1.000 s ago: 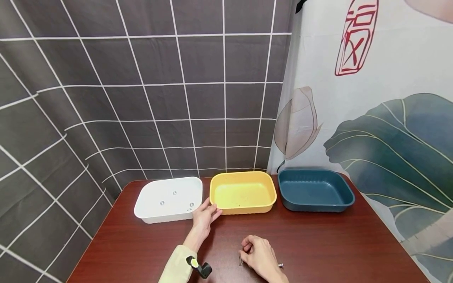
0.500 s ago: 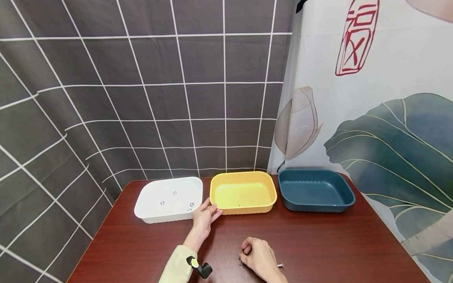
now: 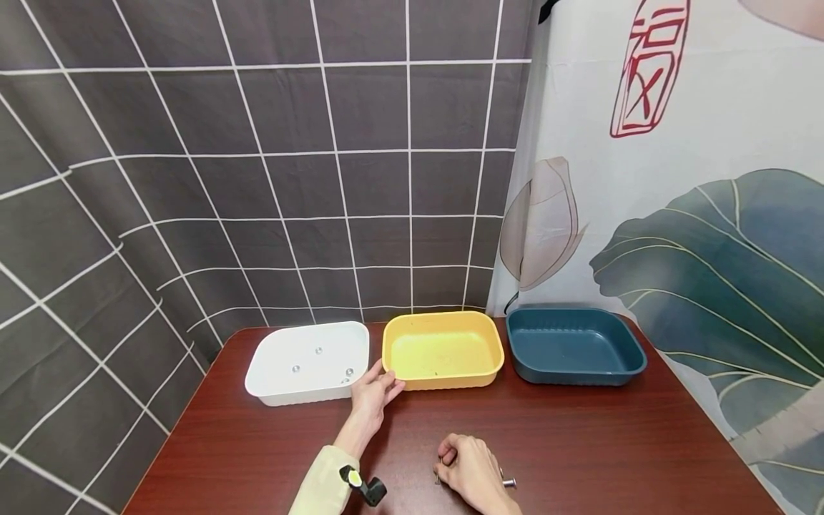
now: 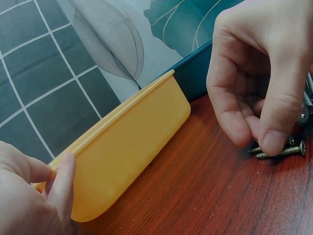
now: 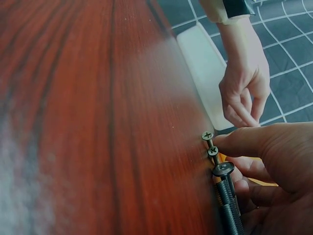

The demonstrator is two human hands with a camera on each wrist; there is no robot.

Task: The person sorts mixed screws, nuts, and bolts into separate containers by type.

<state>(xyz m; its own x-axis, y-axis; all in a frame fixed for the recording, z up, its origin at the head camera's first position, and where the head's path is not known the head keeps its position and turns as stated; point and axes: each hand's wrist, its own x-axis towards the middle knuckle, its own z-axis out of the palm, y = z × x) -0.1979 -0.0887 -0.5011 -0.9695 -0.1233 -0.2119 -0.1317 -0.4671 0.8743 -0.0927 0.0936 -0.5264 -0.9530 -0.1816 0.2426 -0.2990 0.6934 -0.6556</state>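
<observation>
My left hand (image 3: pixel 370 393) grips the near left corner of a yellow tray (image 3: pixel 444 383), thumb and fingers at its rim. Lower on the table, my right hand (image 3: pixel 473 468) is curled down with thumb and forefinger pinching at a small screw. Two small cross-head screws (image 4: pixel 296 150) lie side by side under that thumb in the left wrist view, partly covered by it. Beside them, larger dark bolts (image 5: pixel 227 208) with round flat heads lie close under the right palm. In the head view the hand hides most of this hardware.
Left of the yellow tray stands a white tray (image 3: pixel 302 397) with several small round metal pieces (image 3: pixel 296 369) in it. A dark blue tray (image 3: pixel 576 378) stands to the right. All three line the back of the brown table (image 3: pixel 599 443), before a grey gridded curtain (image 3: pixel 373 182).
The right hand shifts only slightly, its fingertips staying at the small screws. A bolt beside its wrist shows a little more now. The left hand stays on the yellow tray.
</observation>
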